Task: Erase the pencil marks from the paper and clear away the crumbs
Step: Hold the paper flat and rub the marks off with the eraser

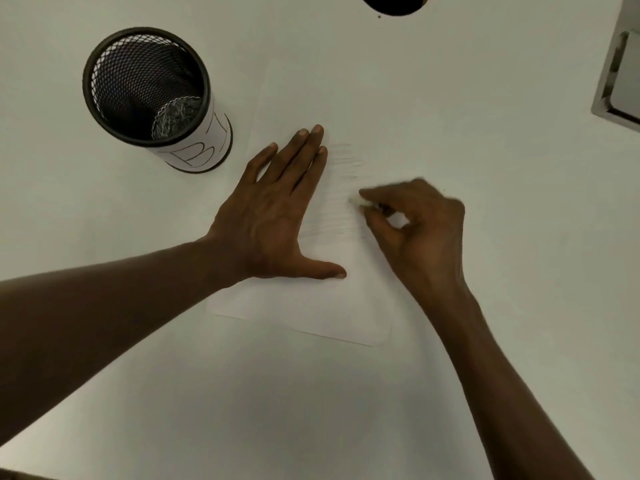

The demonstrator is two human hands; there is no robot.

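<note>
A white sheet of paper (311, 306) lies on the white table, hard to tell apart from it. Faint grey pencil marks (337, 195) run across its middle. My left hand (277, 209) lies flat on the paper's left half, fingers spread, thumb pointing right. My right hand (415, 223) pinches a small white eraser (356, 201) between thumb and fingers, its tip touching the paper at the right edge of the marks. The right hand is blurred. I cannot make out any crumbs.
A black mesh pen cup (149, 95) with a white paper label stands at the upper left, close to the sheet. A dark round object (394, 3) is cut off at the top edge. A grey metal frame (620, 74) sits at the right edge.
</note>
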